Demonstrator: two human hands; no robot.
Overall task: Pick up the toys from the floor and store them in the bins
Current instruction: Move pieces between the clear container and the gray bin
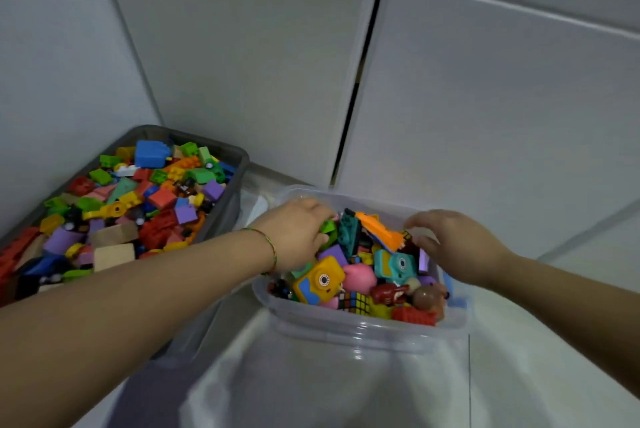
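We judge the clear bin (457, 322) nearly full; our left hand (298, 233) fingers pinch a green block (327, 227), our right hand (450, 240) fingers hang relaxed.

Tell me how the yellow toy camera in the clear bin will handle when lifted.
The yellow toy camera looks like hard plastic: probably stiff and light. Its boxy body should not roll. Lying atop other toys, it likely lifts free.

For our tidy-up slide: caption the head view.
Left hand and right hand in a clear bin of toys, beside a grey bin of blocks.
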